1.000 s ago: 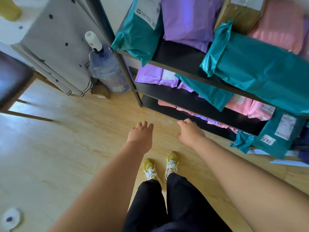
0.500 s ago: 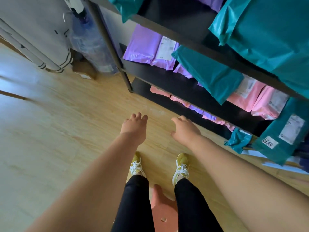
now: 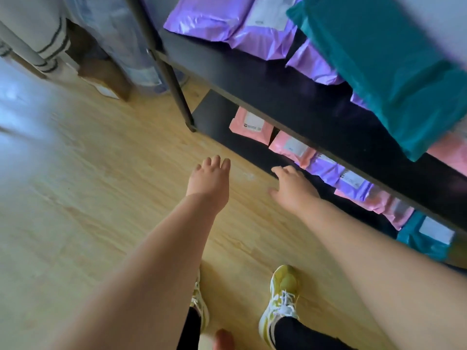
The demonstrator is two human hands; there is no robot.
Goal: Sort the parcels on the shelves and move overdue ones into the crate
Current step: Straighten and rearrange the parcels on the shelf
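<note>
Both hands reach low toward the black metal shelf unit [image 3: 212,112]. The left hand [image 3: 211,180] hovers over the pale wooden floor [image 3: 88,173], its fingers [image 3: 217,161] loosely together and holding nothing. The right hand [image 3: 294,189], at three o'clock from the left, has its fingers [image 3: 283,170] spread wide and empty at the front edge of the bottom board. I cannot tell whether they touch it.

The nearest parcels run away from the right hand toward four o'clock. There is a pink plastic mailer [image 3: 250,125] at its eleven o'clock, then a second pink mailer [image 3: 290,149], then a purple plastic mailer [image 3: 326,168]. These last two overlap. A small teal mailer [image 3: 424,238] lies farther along. The crate is not in view.

The risks look plain enough. The labels are too blurred to read, so an overdue parcel could be mistaken for a current one. The bags look slick and are layered, so pulling one out would likely drag its neighbour onto the floor. Above, a large teal plastic bag [image 3: 394,72] droops over the middle board's edge, and a rising arm or head could knock it down.
</note>
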